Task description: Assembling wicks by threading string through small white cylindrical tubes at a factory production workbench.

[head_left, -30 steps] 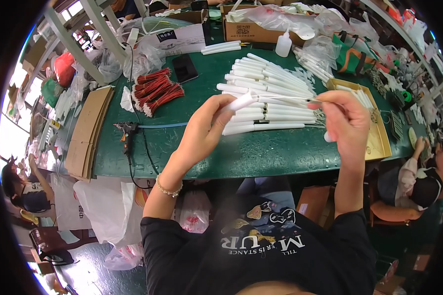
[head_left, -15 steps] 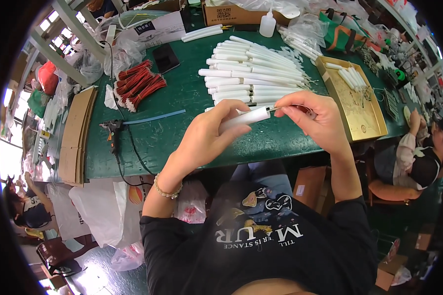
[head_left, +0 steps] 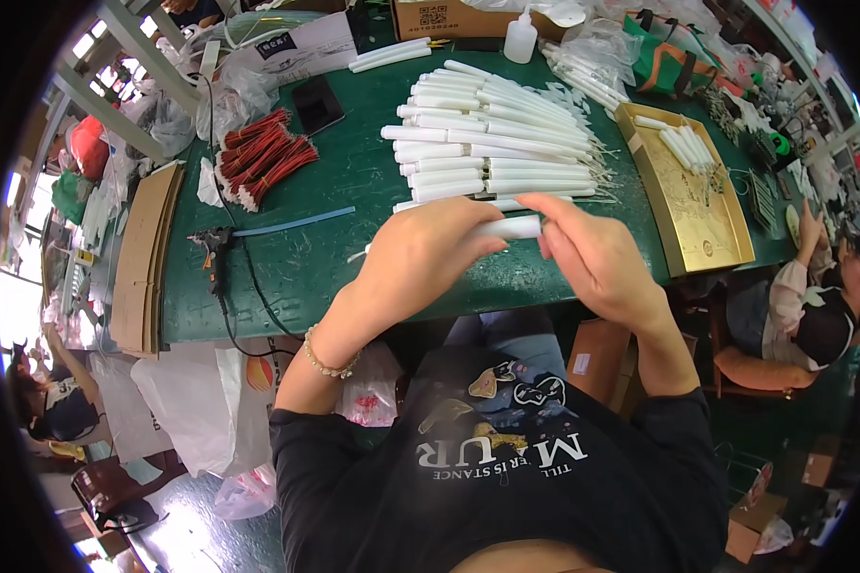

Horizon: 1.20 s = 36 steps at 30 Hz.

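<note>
A white plastic tube (head_left: pixel 518 227) lies in my left hand (head_left: pixel 420 250), whose fingers and thumb are closed around it above the front of the table. A small white tip (head_left: pixel 356 255) pokes out on the far side of that hand's wrist. My right hand (head_left: pixel 602 263) is at the tube's right end, its fingers bent together and touching or nearly touching the end. Whatever those fingers hold is hidden. Just beyond both hands, several similar white tubes (head_left: pixel 487 143) are piled in a fan, with thin wires at their right ends.
On the green table (head_left: pixel 354 181) lie red wire bundles (head_left: pixel 263 158), a glue gun (head_left: pixel 218 253) with a cord, and a dark tablet (head_left: pixel 317 105). A squeeze bottle (head_left: pixel 520 40) stands behind. At right are a golden tray (head_left: pixel 693 205) and a co-worker (head_left: pixel 793 306).
My right fingers have closed in on the tube's end, hiding the thin metal piece and black part that showed there. The tube has shifted slightly right.
</note>
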Motion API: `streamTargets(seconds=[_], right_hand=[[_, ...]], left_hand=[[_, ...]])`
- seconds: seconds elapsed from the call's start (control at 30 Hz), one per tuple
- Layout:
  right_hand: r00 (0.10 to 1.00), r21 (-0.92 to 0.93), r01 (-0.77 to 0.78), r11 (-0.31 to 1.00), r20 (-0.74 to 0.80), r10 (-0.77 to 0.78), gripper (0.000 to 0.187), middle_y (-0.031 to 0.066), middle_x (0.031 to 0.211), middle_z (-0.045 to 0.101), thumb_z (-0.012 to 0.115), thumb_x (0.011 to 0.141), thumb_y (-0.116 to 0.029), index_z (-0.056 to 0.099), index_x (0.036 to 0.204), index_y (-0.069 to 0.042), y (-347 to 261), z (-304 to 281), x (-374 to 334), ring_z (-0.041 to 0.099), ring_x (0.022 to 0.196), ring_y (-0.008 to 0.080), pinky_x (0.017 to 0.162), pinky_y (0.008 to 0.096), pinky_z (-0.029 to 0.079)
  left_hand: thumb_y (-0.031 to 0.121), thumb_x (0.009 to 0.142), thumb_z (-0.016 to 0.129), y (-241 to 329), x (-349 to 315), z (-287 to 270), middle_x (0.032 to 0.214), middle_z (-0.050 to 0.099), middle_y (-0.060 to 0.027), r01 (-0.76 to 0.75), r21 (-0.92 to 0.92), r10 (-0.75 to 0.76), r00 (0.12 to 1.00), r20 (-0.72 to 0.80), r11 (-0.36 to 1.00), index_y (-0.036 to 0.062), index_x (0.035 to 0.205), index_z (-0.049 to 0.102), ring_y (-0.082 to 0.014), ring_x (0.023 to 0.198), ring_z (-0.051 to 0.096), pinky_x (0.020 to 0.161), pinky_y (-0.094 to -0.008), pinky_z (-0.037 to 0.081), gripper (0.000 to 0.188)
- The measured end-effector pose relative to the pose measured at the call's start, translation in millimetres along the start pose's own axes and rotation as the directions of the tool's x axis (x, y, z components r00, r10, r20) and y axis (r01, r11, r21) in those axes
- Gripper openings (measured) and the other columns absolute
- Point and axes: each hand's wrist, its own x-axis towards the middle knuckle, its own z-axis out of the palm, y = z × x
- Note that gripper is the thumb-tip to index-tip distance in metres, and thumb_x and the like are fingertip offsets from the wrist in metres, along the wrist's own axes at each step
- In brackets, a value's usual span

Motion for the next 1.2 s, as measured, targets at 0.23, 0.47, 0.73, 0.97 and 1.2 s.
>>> streamTargets(seconds=[0.23,0.47,0.73,0.97,1.2], right_hand=[[0.991,0.064,-0.134,0.989,0.003,0.134,0.026,0.0068,0.067,0.051,0.050,0.081,-0.013,0.048,0.104,0.000,15,19,-10,0.050,0.058,0.0159,0.055,0.0254,0.040],[0.865,0.668,-0.266,0.695,-0.153,0.478,0.025,-0.0027,0.062,0.042,0.047,0.084,-0.012,0.047,0.104,0.002,27,18,-14,0.032,0.047,0.0009,0.040,0.0141,0.025],[0.932,0.937,-0.094,0.336,-0.036,0.361,0.022,0.0010,0.072,0.046,0.038,0.089,-0.018,0.043,0.103,-0.002,12,100,9,0.043,0.062,0.0066,0.057,0.0192,0.036],[0.904,0.982,-0.112,0.153,0.037,0.425,0.029,0.0038,0.102,0.049,0.042,0.088,-0.023,0.046,0.108,-0.002,6,131,5,0.045,0.094,0.0101,0.082,0.0247,0.036],[0.712,0.962,-0.260,0.087,0.129,0.690,0.024,0.0101,0.105,0.051,0.042,0.086,-0.010,0.047,0.104,0.004,36,76,-69,0.049,0.097,0.0152,0.087,0.0276,0.038]], left_hand=[[0.010,0.070,0.062,1,8,16,0.071,0.055,-0.0088,-0.213,0.179,0.236,0.965,-0.115,0.960,0.0048,0.091,0.055,-0.0272,0.065,0.054,0.059,-0.0318,0.044,0.023],[0.021,0.087,0.042,-26,-17,1,0.094,0.054,-0.0131,0.210,-0.605,-0.429,0.870,-0.242,0.768,-0.0002,0.097,0.050,-0.0184,0.078,0.056,0.066,-0.0272,0.046,0.025],[0.020,0.091,0.033,5,58,-38,0.065,0.053,-0.0077,-0.300,-0.780,-0.226,0.845,-0.485,0.549,0.0001,0.093,0.048,-0.0119,0.056,0.050,0.051,-0.0211,0.040,0.025],[0.022,0.087,0.042,39,105,27,0.047,0.045,-0.0021,-0.005,-0.423,-0.043,0.994,-0.103,0.906,0.0108,0.086,0.056,-0.0114,0.041,0.043,0.040,-0.0263,0.034,0.018],[0.017,0.077,0.049,-16,90,150,0.055,0.053,-0.0068,-0.276,0.062,0.271,0.960,0.076,0.959,0.0135,0.086,0.053,-0.0259,0.050,0.054,0.043,-0.0380,0.040,0.010]])
